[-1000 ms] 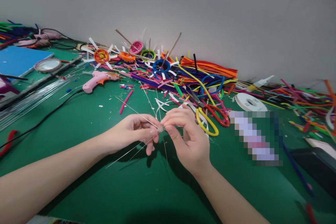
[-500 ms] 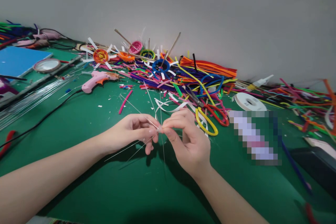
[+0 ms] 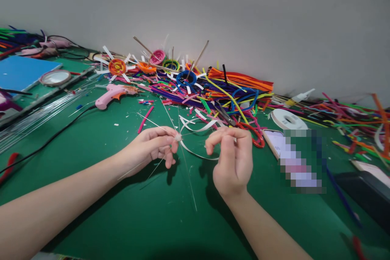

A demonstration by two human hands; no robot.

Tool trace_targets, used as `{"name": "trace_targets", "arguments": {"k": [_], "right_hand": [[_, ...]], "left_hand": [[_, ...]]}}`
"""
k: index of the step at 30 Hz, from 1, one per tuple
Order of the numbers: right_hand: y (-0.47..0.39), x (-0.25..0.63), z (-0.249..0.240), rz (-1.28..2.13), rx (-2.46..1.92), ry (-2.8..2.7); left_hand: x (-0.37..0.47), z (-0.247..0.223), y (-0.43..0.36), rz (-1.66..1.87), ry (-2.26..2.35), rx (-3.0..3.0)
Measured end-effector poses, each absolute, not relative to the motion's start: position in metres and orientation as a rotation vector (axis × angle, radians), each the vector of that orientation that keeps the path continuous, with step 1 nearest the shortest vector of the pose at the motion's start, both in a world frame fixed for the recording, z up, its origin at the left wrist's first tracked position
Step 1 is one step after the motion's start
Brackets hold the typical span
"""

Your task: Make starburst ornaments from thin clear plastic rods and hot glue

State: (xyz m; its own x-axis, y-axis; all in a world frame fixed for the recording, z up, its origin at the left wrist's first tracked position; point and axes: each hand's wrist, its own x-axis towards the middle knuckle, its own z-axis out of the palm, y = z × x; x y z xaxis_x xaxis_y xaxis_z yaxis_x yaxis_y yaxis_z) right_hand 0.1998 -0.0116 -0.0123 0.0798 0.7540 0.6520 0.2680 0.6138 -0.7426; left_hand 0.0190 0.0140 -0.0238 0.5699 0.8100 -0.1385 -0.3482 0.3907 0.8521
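Observation:
My left hand (image 3: pixel 155 144) pinches a small whitish hub (image 3: pixel 178 137) between thumb and fingertips. Thin, clear, stiff strands (image 3: pixel 189 176) radiate from this hub in several directions, some passing over or behind the fingers. To its right, my right hand (image 3: pixel 233 156) is raised and apart from the hub, fingers loosely curled, with a gap between the index fingertip and the thumb; I make out nothing held in it. A white ribbon (image 3: pixel 198 155) curves between the hub and the right hand, partly hidden behind that hand.
A pink glue gun (image 3: pixel 111 95) lies left with its black cord. Behind the hands are red-handled scissors (image 3: pixel 258 140), piled pipe cleaners (image 3: pixel 240 79) and small woven bowls (image 3: pixel 117 66) with white strips. A white spool (image 3: pixel 288 120) and phone (image 3: pixel 274 140) lie right; clear strands (image 3: pixel 51 109) lie left.
My right hand has let go of the hub and moved right, its fingers loosening. The left hand still holds the hub and has shifted slightly up and left.

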Motion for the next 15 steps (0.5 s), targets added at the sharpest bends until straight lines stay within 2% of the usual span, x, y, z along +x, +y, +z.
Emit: {"name": "trace_targets", "arguments": {"k": [15], "right_hand": [[0.032,0.247,-0.019,0.439,-1.185,-1.092]], "left_hand": [[0.020,-0.023,0.016,0.898,0.695,0.730]]}}
